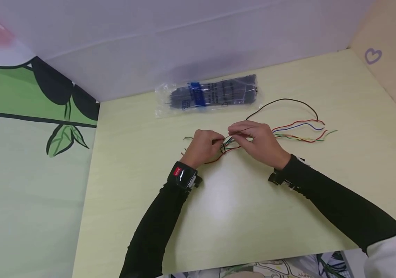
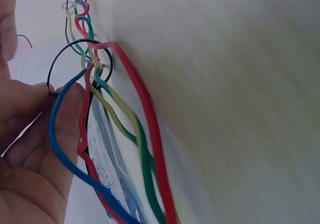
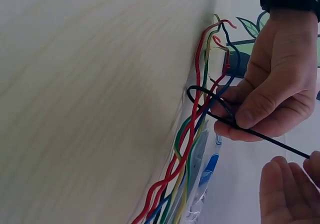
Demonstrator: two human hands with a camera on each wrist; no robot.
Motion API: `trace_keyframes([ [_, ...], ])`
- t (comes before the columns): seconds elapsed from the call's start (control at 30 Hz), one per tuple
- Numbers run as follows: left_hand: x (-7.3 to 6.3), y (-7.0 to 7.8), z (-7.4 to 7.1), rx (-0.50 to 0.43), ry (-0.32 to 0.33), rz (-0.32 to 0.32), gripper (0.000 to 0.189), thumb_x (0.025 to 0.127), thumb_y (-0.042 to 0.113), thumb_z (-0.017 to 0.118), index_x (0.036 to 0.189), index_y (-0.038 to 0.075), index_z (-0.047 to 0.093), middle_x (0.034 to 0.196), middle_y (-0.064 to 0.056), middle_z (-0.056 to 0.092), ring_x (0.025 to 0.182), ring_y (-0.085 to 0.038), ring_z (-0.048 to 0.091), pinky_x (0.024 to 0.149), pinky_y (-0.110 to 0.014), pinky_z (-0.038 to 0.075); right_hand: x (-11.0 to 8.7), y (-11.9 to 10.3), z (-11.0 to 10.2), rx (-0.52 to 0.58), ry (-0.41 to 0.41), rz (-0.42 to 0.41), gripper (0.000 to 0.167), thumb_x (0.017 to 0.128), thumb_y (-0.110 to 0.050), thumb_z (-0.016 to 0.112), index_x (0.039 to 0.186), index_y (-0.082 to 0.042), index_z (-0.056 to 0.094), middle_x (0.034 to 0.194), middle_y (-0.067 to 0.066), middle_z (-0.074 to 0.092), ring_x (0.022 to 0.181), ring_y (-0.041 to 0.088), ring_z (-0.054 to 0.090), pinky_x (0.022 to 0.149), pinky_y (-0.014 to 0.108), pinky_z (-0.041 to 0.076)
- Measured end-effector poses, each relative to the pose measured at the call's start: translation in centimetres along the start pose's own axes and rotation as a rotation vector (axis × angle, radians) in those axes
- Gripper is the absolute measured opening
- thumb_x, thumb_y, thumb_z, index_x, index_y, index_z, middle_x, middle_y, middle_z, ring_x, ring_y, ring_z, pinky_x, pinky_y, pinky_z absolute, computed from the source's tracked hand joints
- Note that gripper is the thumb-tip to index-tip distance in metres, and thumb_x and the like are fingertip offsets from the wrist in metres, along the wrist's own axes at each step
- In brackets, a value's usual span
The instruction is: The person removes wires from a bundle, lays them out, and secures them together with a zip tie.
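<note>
Several coloured wires (image 1: 296, 124) lie in a loose bundle across the table, red, blue, green, yellow and black. A thin black tie (image 3: 204, 88) loops around the bundle. My left hand (image 1: 203, 143) pinches this tie between thumb and fingertips, close beside the wires, as the left wrist view shows with the loop (image 2: 62, 51). Facing it, my right hand (image 1: 262, 144) holds the tie's long free end between thumb and fingers. In the right wrist view that end runs taut from the left hand's fingers (image 3: 245, 116) to the right hand (image 3: 285, 189) at the edge.
Behind the hands, a clear plastic bag (image 1: 215, 92) of dark thin strips with a blue band lies near the back wall (image 1: 184, 46). One black wire (image 1: 284, 99) arches out behind the right hand. The table's front edge is close to my body.
</note>
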State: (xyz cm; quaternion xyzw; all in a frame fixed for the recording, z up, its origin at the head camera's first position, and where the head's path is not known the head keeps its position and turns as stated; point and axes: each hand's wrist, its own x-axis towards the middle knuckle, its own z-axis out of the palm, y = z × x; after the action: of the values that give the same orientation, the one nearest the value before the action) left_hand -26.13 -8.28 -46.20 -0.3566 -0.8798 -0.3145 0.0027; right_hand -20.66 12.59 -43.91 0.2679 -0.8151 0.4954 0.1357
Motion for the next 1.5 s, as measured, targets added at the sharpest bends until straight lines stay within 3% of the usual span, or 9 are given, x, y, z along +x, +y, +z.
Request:
trace_keyframes([
  [0.1, 0.0, 0.1, 0.0, -0.014, -0.007, -0.013, 0.016, 0.093, 0.01, 0.064, 0.1, 0.01, 0.079, 0.095, -0.003, 0.077, 0.087, -0.011, 0.072, 0.078, -0.027, 0.056, 0.2, 0.3, 0.2, -0.063, 0.031, -0.004, 0.021, 0.089, -0.003, 0.069, 0.108, -0.011, 0.075, 0.105, 0.005, 0.075, 0.096, 0.015, 0.07, 0.077, 0.014, 0.051],
  [0.3, 0.0, 0.4, -0.1, -0.057, -0.033, -0.008, 0.013, 0.092, 0.014, 0.069, 0.1, 0.011, 0.079, 0.096, -0.003, 0.077, 0.087, -0.011, 0.072, 0.076, -0.027, 0.055, 0.3, 0.2, 0.7, 0.029, 0.024, 0.086, 0.015, 0.097, -0.012, 0.061, 0.103, -0.011, 0.075, 0.098, 0.003, 0.075, 0.082, 0.02, 0.072, 0.073, 0.018, 0.054],
  [0.5, 0.1, 0.2, -0.1, -0.046, -0.034, -0.015, 0.012, 0.091, 0.014, 0.07, 0.097, 0.011, 0.08, 0.093, -0.003, 0.078, 0.087, -0.014, 0.074, 0.076, -0.028, 0.056, 0.3, 0.1, 1.2, 0.077, 0.102, 0.102, 0.014, 0.095, -0.005, 0.061, 0.098, -0.006, 0.075, 0.094, 0.008, 0.075, 0.082, 0.021, 0.073, 0.074, 0.023, 0.057],
  [0.67, 0.1, -0.2, -0.2, -0.013, -0.066, -0.06, 0.01, 0.09, 0.017, 0.071, 0.093, 0.013, 0.08, 0.089, 0.0, 0.078, 0.079, -0.009, 0.071, 0.07, -0.026, 0.052, 0.5, -0.3, 1.1, 0.104, 0.158, 0.091, 0.014, 0.094, 0.0, 0.061, 0.098, -0.002, 0.074, 0.092, 0.011, 0.075, 0.082, 0.024, 0.073, 0.075, 0.024, 0.058],
  [0.97, 0.3, -0.4, -0.5, 0.099, -0.128, -0.101, 0.007, 0.089, 0.017, 0.073, 0.087, 0.014, 0.079, 0.084, 0.004, 0.075, 0.077, -0.01, 0.067, 0.072, -0.027, 0.052, 0.6, -1.2, 0.3, 0.266, 0.214, 0.093, 0.012, 0.093, 0.005, 0.059, 0.099, 0.009, 0.069, 0.089, 0.02, 0.072, 0.081, 0.024, 0.073, 0.076, 0.033, 0.059],
  [1.13, 0.3, -0.1, -0.6, 0.146, -0.148, -0.142, 0.007, 0.089, 0.017, 0.072, 0.087, 0.015, 0.079, 0.085, 0.002, 0.075, 0.076, -0.012, 0.066, 0.07, -0.027, 0.051, 0.4, -1.8, 0.2, 0.259, 0.215, 0.129, 0.012, 0.094, 0.003, 0.059, 0.1, 0.007, 0.069, 0.089, 0.02, 0.072, 0.082, 0.022, 0.073, 0.078, 0.032, 0.059],
  [1.5, 0.1, 0.5, -1.0, 0.313, -0.111, -0.258, 0.008, 0.089, 0.021, 0.073, 0.084, 0.018, 0.079, 0.084, 0.002, 0.074, 0.078, -0.019, 0.067, 0.068, -0.035, 0.054, 0.6, -3.2, 0.4, 0.344, 0.256, 0.143, 0.009, 0.092, 0.008, 0.058, 0.096, 0.013, 0.066, 0.084, 0.015, 0.07, 0.078, 0.013, 0.072, 0.078, 0.031, 0.06],
])
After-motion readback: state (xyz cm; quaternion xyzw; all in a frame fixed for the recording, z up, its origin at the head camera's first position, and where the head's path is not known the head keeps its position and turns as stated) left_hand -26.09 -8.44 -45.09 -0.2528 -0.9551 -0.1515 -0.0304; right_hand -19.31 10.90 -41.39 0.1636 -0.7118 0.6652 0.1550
